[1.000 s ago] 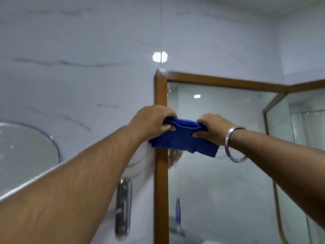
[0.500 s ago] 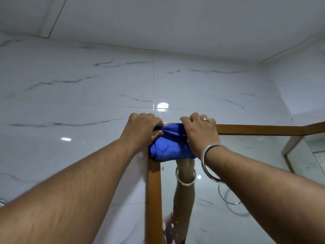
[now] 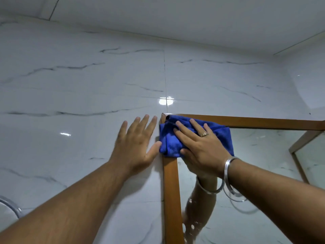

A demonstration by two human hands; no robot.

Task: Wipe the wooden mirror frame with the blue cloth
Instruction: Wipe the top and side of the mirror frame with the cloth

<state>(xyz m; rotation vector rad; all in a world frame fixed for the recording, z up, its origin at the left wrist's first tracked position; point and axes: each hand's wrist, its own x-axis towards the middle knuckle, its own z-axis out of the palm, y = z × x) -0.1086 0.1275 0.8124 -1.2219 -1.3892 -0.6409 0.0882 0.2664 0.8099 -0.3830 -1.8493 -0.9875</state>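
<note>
The blue cloth (image 3: 169, 138) is bunched over the top left corner of the wooden mirror frame (image 3: 171, 191). My right hand (image 3: 198, 147) lies flat on the cloth with fingers spread, pressing it against the frame corner; it wears a ring and a metal bangle. My left hand (image 3: 136, 147) rests flat on the white tiled wall just left of the frame, fingers apart, its thumb touching the cloth's left edge. The frame's top rail (image 3: 263, 122) runs right from the corner. The cloth hides the corner joint.
The mirror glass (image 3: 255, 173) reflects my right arm and bangle. A second wooden frame edge (image 3: 299, 143) shows at the far right. White marble-look tiles (image 3: 79, 103) cover the wall. A round chrome-rimmed object (image 3: 10, 206) sits at lower left.
My left hand has let go of the cloth and opened flat on the wall. My right hand has flattened on the cloth at the frame's top corner. The view has tilted upward.
</note>
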